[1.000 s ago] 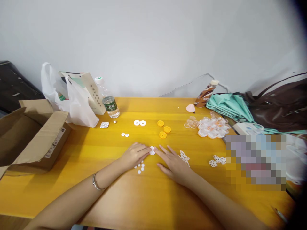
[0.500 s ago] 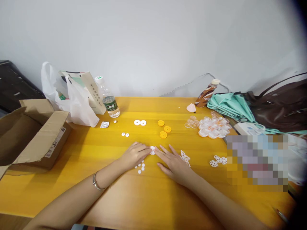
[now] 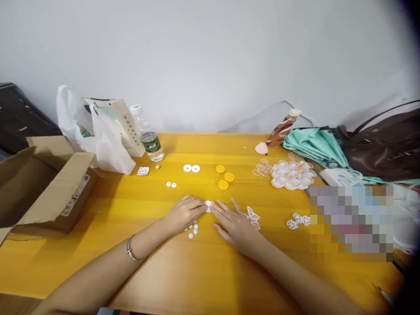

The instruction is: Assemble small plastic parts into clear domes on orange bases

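A small white disc (image 3: 208,206) lies on the table between my two hands. My left hand (image 3: 185,212) is closed, its fingers together and their tips on the disc's left edge. From the other side, my right hand (image 3: 238,225) is open, with spread fingers, and its index fingertip touches the disc's right edge. Several small white round pieces (image 3: 195,232) lie just below my left hand, partly hidden by it. White openwork pieces (image 3: 252,215) sit behind my right hand. Beyond the hands are a pair of white rings (image 3: 191,168) and three yellow discs (image 3: 223,184).
At left stand a cardboard box (image 3: 74,197), a white plastic bag (image 3: 110,146) and a water bottle (image 3: 151,142). Clear and orange round parts (image 3: 293,174) are heaped at right, near a brown-labelled bottle (image 3: 282,129), a green umbrella (image 3: 311,142) and a dark bag (image 3: 380,144).
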`<state>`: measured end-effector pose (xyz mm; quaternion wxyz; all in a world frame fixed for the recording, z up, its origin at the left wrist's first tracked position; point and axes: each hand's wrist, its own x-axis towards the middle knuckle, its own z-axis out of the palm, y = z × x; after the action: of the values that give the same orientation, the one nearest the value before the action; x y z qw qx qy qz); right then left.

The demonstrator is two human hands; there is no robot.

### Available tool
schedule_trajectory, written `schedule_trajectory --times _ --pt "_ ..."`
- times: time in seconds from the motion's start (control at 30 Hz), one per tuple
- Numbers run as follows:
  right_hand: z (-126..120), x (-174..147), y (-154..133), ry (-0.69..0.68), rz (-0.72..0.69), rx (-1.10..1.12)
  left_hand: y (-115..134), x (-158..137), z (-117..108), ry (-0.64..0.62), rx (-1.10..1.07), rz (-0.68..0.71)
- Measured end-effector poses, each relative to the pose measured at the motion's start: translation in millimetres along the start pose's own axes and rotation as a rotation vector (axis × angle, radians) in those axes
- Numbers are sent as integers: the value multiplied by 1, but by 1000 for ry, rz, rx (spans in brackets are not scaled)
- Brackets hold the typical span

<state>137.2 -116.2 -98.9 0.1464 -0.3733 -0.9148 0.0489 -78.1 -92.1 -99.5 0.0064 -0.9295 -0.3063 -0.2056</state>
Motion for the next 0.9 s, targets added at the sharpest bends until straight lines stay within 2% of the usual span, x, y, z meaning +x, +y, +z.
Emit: schedule_trajectory --times 0.33,0.53,0.9 --pt "3 -1 0 65 -17 -64 2 0 -2 -44 28 13" --pt "7 0 -1 95 -19 -97 6 1 -5 -100 119 60" --pt "1 1 -1 90 5 -71 5 1 -5 -84 102 33"
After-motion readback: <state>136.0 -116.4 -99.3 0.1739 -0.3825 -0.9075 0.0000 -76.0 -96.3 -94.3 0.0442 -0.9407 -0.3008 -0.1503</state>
